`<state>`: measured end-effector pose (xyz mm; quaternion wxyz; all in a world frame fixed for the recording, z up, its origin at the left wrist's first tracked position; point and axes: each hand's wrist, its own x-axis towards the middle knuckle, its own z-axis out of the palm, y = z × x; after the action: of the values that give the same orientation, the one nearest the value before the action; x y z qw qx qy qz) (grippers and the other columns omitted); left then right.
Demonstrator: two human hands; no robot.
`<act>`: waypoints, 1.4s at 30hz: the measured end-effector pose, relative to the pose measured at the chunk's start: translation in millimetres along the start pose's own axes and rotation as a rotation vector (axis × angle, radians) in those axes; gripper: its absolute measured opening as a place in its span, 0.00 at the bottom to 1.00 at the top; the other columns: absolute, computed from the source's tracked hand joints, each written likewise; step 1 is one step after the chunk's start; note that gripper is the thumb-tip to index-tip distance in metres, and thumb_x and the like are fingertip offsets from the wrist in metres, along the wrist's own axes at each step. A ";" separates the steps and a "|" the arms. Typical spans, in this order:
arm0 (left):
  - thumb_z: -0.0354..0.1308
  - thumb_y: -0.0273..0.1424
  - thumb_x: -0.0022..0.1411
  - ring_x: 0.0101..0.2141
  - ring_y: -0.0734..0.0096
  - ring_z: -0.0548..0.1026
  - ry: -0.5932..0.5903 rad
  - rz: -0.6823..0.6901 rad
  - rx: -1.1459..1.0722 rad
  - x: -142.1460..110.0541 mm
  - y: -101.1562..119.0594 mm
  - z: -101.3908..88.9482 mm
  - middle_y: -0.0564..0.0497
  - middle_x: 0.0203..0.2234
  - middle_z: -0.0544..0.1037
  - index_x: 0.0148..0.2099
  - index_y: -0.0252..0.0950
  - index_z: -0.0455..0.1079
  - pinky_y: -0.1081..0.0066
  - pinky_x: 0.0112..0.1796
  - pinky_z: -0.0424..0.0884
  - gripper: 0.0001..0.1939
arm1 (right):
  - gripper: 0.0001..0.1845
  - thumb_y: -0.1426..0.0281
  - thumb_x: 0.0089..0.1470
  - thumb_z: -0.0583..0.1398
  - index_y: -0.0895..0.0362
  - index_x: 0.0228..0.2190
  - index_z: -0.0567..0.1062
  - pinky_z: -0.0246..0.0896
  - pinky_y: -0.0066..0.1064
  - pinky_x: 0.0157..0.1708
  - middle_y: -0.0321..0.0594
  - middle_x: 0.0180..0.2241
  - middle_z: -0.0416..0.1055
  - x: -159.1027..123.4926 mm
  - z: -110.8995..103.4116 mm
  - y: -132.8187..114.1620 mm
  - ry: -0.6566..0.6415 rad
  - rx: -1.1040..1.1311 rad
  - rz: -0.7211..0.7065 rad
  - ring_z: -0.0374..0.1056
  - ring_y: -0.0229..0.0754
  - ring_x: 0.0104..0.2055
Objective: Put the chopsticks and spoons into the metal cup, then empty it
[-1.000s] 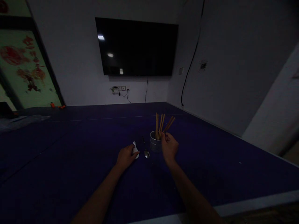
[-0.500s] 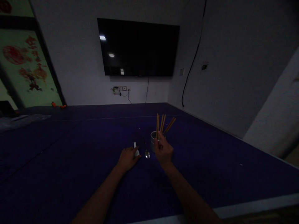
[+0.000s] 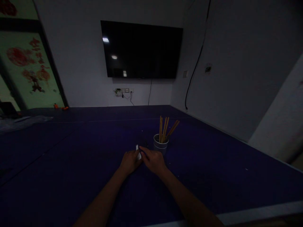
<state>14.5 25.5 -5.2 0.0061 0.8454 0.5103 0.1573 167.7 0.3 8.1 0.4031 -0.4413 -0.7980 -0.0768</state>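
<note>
A small white spoon (image 3: 139, 156) lies on the dark blue surface, its handle end pointing away from me. My left hand (image 3: 129, 161) has its fingers closed about the spoon from the left. From the right, my right hand (image 3: 152, 160) meets it, with thumb and forefinger at the spoon's edge; the other fingers are tucked out of sight. Just beyond the right hand stands a grey cup (image 3: 161, 146) holding several wooden chopsticks (image 3: 164, 130). Only the dark handle of a metal spoon (image 3: 146, 142) shows; its bowl is hidden behind my right hand.
The broad blue surface (image 3: 78, 151) reaches the back wall, where a large black television (image 3: 142, 50) hangs above sockets and cables. Clear plastic wrapping (image 3: 26, 122) lies at the far left, with small orange objects (image 3: 65, 108) near the decorated door. A pale edge (image 3: 260, 209) runs along the front right.
My right hand has let go of the chopsticks, which now rest in the cup, and has moved left and down to the white spoon. The left hand stays at the spoon.
</note>
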 end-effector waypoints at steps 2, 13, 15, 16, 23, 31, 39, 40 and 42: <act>0.46 0.40 0.60 0.39 0.61 0.72 -0.026 -0.014 0.034 0.5 1.9 -3.7 0.43 0.40 0.74 0.51 0.36 0.61 0.66 0.40 0.63 0.20 | 0.16 0.66 0.58 0.51 0.53 0.45 0.73 0.61 0.26 0.31 0.39 0.36 0.76 0.0 0.0 1.2 0.004 -0.014 -0.001 0.72 0.38 0.31; 0.46 0.38 0.61 0.39 0.62 0.73 -0.010 -0.062 0.013 3.1 3.2 -2.9 0.41 0.40 0.75 0.53 0.35 0.62 0.68 0.39 0.63 0.20 | 0.15 0.67 0.58 0.50 0.52 0.41 0.75 0.60 0.26 0.32 0.39 0.34 0.77 0.8 2.5 1.9 -0.053 -0.047 0.028 0.72 0.39 0.32; 0.47 0.37 0.61 0.39 0.62 0.73 0.009 -0.077 -0.028 3.3 2.3 -1.4 0.41 0.39 0.75 0.52 0.35 0.63 0.68 0.40 0.63 0.20 | 0.15 0.66 0.58 0.50 0.52 0.41 0.75 0.60 0.26 0.33 0.38 0.35 0.77 0.8 2.8 2.2 -0.072 -0.051 0.050 0.72 0.38 0.32; 0.47 0.37 0.60 0.39 0.62 0.73 0.029 -0.096 -0.064 3.5 1.7 -0.8 0.41 0.39 0.75 0.52 0.34 0.63 0.68 0.40 0.63 0.20 | 0.15 0.66 0.58 0.50 0.51 0.42 0.75 0.60 0.26 0.33 0.38 0.35 0.77 0.8 2.9 2.4 -0.079 -0.051 0.062 0.72 0.39 0.33; 0.56 0.36 0.52 0.28 0.72 0.69 0.354 -0.336 -1.226 11.4 -3.0 -2.5 0.51 0.28 0.74 0.42 0.35 0.71 0.74 0.31 0.63 0.16 | 0.16 0.66 0.59 0.49 0.52 0.38 0.76 0.58 0.26 0.30 0.38 0.33 0.77 3.4 2.6 6.4 -0.089 -0.049 0.191 0.71 0.39 0.32; 0.44 0.40 0.56 0.15 0.76 0.61 0.168 -0.350 -1.768 12.7 -8.7 -11.5 0.56 0.13 0.61 0.40 0.28 0.70 0.73 0.21 0.61 0.22 | 0.21 0.56 0.57 0.50 0.55 0.31 0.77 0.51 0.26 0.22 0.36 0.20 0.71 6.2 10.1 15.9 0.000 0.353 0.395 0.64 0.37 0.21; 0.45 0.39 0.57 0.12 0.78 0.55 -0.163 -0.293 -2.049 12.7 -7.9 -5.7 0.56 0.09 0.59 0.35 0.27 0.71 0.75 0.18 0.55 0.20 | 0.29 0.50 0.51 0.53 0.61 0.41 0.74 0.47 0.24 0.15 0.31 0.15 0.62 10.3 15.4 20.0 0.095 0.846 0.581 0.56 0.34 0.15; 0.45 0.39 0.57 0.12 0.78 0.55 -0.184 -0.296 -2.036 12.7 -7.3 -5.4 0.56 0.09 0.59 0.35 0.28 0.71 0.75 0.18 0.54 0.20 | 0.28 0.50 0.50 0.54 0.60 0.39 0.75 0.46 0.24 0.14 0.32 0.15 0.62 10.9 14.8 19.7 0.089 0.870 0.579 0.56 0.33 0.15; 0.44 0.40 0.58 0.12 0.78 0.55 -0.188 -0.307 -1.995 12.2 -6.2 -6.1 0.56 0.09 0.59 0.36 0.28 0.71 0.75 0.19 0.55 0.21 | 0.26 0.50 0.47 0.56 0.60 0.35 0.76 0.45 0.24 0.13 0.32 0.15 0.63 11.9 13.1 18.2 0.074 0.911 0.579 0.55 0.32 0.15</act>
<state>12.8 38.1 2.7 0.7698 0.3888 0.2468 0.4420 170.6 25.1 3.7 0.5860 -0.4206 -0.5818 0.3758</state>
